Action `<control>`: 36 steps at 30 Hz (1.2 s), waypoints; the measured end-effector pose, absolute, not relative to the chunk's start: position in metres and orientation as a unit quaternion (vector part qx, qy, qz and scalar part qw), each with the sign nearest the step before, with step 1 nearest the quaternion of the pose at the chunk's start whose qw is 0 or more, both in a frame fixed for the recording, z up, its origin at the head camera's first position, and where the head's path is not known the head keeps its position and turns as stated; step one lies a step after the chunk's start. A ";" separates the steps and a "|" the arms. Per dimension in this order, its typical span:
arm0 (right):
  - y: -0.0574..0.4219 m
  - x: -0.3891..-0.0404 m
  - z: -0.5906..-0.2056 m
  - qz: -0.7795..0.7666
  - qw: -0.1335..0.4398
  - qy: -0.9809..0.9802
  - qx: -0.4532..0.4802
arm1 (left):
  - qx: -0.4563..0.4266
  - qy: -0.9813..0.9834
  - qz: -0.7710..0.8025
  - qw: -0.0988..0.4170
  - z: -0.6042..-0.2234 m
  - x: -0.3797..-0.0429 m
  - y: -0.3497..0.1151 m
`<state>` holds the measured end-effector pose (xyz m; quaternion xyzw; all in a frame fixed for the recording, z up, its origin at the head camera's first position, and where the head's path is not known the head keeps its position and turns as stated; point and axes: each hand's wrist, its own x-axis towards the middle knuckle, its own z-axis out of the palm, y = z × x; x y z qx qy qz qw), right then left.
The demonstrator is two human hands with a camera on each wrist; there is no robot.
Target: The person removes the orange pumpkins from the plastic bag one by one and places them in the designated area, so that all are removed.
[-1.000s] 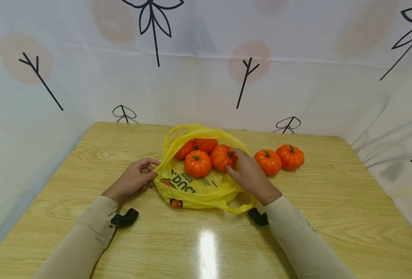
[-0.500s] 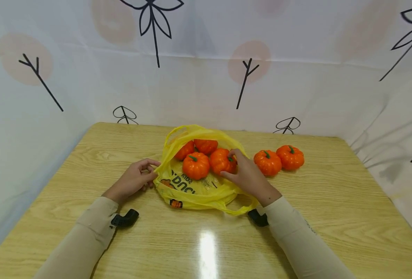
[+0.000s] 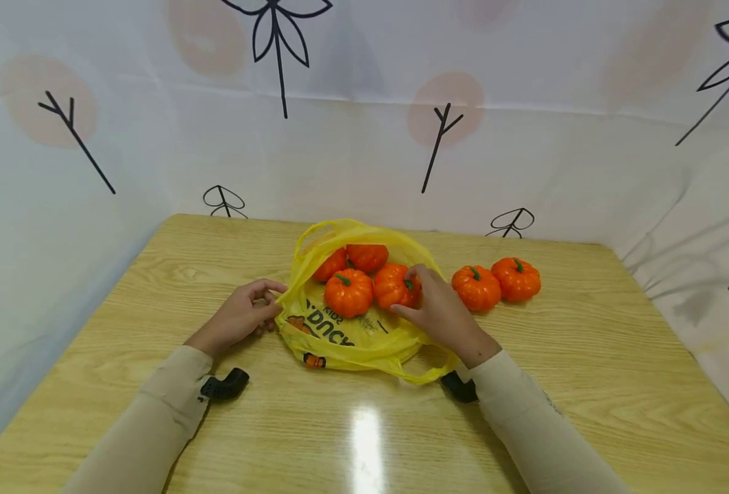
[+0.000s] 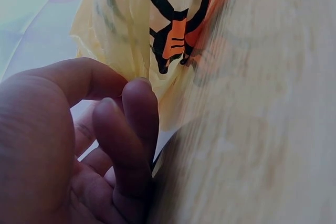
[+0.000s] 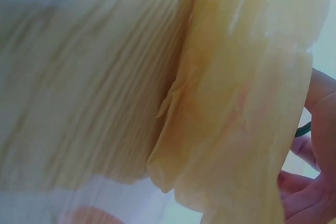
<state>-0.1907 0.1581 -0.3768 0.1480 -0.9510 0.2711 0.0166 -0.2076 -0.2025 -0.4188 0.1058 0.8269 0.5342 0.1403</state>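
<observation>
In the head view a yellow plastic bag (image 3: 364, 358) lies on its side, mouth towards me, with several small orange pumpkins inside. My left hand (image 3: 239, 317) pinches the left edge of its mouth; the left wrist view shows thumb and fingertip meeting on the thin yellow film (image 4: 126, 35). My right hand (image 3: 443, 312) reaches into the mouth and grips a pumpkin (image 3: 395, 286) with a green stem. Touching that one on its left is another pumpkin (image 3: 348, 293). Bag film hides most of the right hand in the right wrist view.
Two more pumpkins, one nearer (image 3: 476, 289) and one farther (image 3: 516, 280), sit side by side on the wooden table (image 3: 278, 432), right of the bag. A patterned white cloth (image 3: 352, 158) hangs behind the table. Each wrist bears a black device (image 3: 225, 384).
My right hand and the pumpkin it grips have shifted slightly towards me, and the thumb has moved lower on it. The neighbouring pumpkin has rolled a little. My left hand stays at the bag's edge.
</observation>
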 end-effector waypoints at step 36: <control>0.190 -0.147 -0.344 0.260 0.140 -0.933 0.206 | 0.111 0.831 0.528 0.137 -0.419 -0.207 -0.202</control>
